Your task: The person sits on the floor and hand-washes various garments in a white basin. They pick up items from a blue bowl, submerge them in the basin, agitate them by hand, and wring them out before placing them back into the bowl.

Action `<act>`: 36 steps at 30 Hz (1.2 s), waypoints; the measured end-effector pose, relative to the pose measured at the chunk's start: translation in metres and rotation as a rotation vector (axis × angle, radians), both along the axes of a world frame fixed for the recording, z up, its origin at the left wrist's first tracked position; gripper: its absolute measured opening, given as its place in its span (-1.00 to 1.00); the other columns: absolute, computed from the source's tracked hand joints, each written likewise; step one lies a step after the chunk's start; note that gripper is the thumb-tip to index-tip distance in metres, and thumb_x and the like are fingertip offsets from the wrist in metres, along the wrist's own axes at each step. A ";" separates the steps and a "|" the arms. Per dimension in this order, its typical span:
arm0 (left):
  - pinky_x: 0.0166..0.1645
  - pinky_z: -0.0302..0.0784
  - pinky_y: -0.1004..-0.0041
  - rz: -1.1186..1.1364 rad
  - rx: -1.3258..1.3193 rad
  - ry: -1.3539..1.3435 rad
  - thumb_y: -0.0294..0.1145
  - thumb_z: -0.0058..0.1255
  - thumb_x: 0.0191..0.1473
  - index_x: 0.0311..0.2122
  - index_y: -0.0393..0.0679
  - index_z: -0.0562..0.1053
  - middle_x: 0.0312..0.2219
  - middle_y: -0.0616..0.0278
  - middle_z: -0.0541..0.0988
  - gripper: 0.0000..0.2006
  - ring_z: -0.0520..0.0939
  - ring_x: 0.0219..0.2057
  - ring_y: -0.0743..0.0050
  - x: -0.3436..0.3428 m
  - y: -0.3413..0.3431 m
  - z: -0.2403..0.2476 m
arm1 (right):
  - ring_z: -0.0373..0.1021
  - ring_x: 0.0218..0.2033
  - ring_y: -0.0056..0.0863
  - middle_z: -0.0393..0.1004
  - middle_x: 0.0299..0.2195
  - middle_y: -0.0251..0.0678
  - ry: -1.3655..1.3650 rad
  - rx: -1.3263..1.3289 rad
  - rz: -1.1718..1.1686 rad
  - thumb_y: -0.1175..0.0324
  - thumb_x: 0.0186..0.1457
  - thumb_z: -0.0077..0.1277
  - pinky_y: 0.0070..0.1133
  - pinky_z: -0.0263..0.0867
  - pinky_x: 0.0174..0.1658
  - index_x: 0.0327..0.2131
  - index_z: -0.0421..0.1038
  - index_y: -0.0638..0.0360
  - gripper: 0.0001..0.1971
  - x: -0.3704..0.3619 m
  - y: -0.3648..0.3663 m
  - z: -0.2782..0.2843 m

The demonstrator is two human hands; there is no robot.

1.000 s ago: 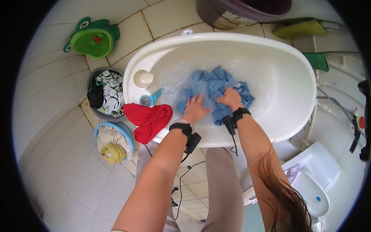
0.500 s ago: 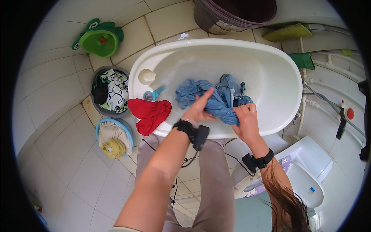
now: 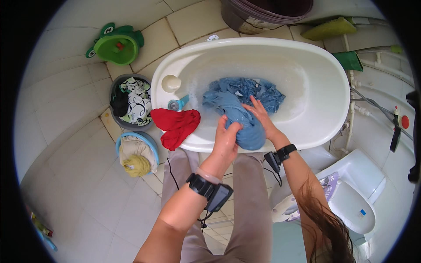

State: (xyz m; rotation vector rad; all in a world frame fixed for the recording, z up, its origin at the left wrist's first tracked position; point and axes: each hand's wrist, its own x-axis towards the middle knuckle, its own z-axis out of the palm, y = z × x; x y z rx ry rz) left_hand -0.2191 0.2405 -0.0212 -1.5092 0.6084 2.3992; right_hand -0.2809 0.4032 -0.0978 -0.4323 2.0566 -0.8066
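A wet blue denim garment [image 3: 239, 113] lies bunched in the white baby bathtub [image 3: 307, 87], its far part in shallow soapy water. Its near part is gathered into a smooth bulge at the tub's near rim. My left hand [image 3: 226, 139] is closed on the near left side of this bulge, thumb and fingers pinching the cloth. My right hand [image 3: 263, 117] lies along the bulge's right side with fingers stretched out over the fabric; its thumb is hidden. Left of my hands, a red cloth [image 3: 177, 125] is draped over the tub's rim.
Left of the tub stand a grey basin [image 3: 115, 82] of patterned and black clothes and a blue basin [image 3: 153, 147] with beige and yellow cloth. Farther off are a green frog-shaped potty [image 3: 116, 46] and a dark bucket [image 3: 245, 22]. A white toilet [image 3: 355, 193] stands at right.
The near part of the garment has come toward me and bulges at the near rim. My left hand has closed on it. My right hand has left the right end and flattened against the cloth.
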 end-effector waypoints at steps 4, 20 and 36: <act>-0.06 0.51 0.27 0.036 0.224 0.106 -0.47 -0.11 0.07 0.08 -0.09 0.24 -0.12 0.27 0.47 -0.58 0.50 -0.07 0.39 0.011 -0.021 0.027 | 0.07 0.27 -0.12 0.12 0.23 -0.07 -0.067 -0.498 -0.228 0.39 -0.13 0.21 -0.31 0.00 0.25 -0.11 0.37 0.15 -0.56 0.009 0.012 0.013; 0.22 0.21 -0.03 -0.089 0.732 0.158 0.13 0.05 0.06 0.33 0.20 -0.14 0.21 0.05 0.20 -0.14 0.35 0.15 0.14 -0.002 -0.010 -0.012 | 0.35 -0.02 -0.36 0.38 0.01 -0.21 -0.328 0.038 -0.475 0.07 0.14 -0.02 -0.48 0.27 0.09 0.10 0.26 0.23 -0.45 -0.020 0.025 0.282; 0.20 0.33 0.28 -0.279 0.571 0.397 -0.40 -0.06 0.17 0.29 -0.01 0.05 0.12 0.19 0.34 -0.40 0.42 0.10 0.35 -0.004 -0.032 0.044 | 0.39 -0.03 -0.41 0.41 0.00 -0.25 -0.802 -0.385 -1.158 0.12 0.23 -0.09 -0.44 0.35 0.04 0.09 0.25 0.22 -0.53 -0.008 0.070 0.118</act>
